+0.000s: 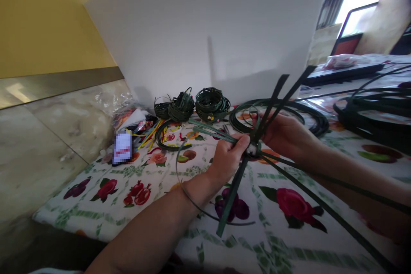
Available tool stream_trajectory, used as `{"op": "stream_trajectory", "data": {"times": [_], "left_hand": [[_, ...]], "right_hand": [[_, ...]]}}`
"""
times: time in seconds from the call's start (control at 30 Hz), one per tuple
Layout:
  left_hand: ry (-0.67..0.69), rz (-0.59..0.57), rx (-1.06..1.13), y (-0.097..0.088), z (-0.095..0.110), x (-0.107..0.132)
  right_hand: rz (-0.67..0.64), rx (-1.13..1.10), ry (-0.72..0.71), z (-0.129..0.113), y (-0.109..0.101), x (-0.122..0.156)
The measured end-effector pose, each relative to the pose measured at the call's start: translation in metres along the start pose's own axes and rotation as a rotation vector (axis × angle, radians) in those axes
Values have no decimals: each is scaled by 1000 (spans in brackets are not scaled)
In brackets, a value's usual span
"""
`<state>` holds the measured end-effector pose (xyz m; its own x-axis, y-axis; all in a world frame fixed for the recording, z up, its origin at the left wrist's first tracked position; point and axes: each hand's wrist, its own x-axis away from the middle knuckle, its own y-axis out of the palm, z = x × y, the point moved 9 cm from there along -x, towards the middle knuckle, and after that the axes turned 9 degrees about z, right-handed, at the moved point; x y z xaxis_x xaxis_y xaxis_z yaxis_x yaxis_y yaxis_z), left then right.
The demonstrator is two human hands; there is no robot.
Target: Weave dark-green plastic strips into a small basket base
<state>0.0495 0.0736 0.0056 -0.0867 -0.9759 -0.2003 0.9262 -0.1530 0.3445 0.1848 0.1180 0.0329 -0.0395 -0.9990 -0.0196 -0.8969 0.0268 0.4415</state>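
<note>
A small star-shaped weave of dark green flat strips point(236, 192) is held up over the table between both hands. Its strips stick out in several directions from a tight centre. My left hand point(229, 154) pinches the weave near that centre, thumb on top. On the far right side, my right hand point(279, 132) is closed around strips by the centre; its fingertips are partly hidden behind the upright strips. A thin curved strip point(205, 212) loops past my left forearm and ends over the cloth.
Small woven green baskets point(210, 102) stand at the back against a white board point(224, 21). Coils of green strip point(316, 122) lie behind my right hand, a larger bundle point(372, 113) farther right. A phone-like object point(122, 147) and yellow strips point(154, 135) lie left on the fruit-patterned tablecloth point(115, 218).
</note>
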Motion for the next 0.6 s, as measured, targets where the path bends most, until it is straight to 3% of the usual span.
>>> {"op": "stream_trajectory", "data": {"times": [0.17, 0.33, 0.6], "left_hand": [[85, -28, -137, -2, 0, -1], [56, -40, -156, -2, -4, -1], [16, 2, -103, -4, -7, -5]], "right_hand": [[-41, -41, 33, -1, 2, -1], [-148, -7, -83, -18, 8, 3], [58, 225, -377, -50, 2, 12]]}}
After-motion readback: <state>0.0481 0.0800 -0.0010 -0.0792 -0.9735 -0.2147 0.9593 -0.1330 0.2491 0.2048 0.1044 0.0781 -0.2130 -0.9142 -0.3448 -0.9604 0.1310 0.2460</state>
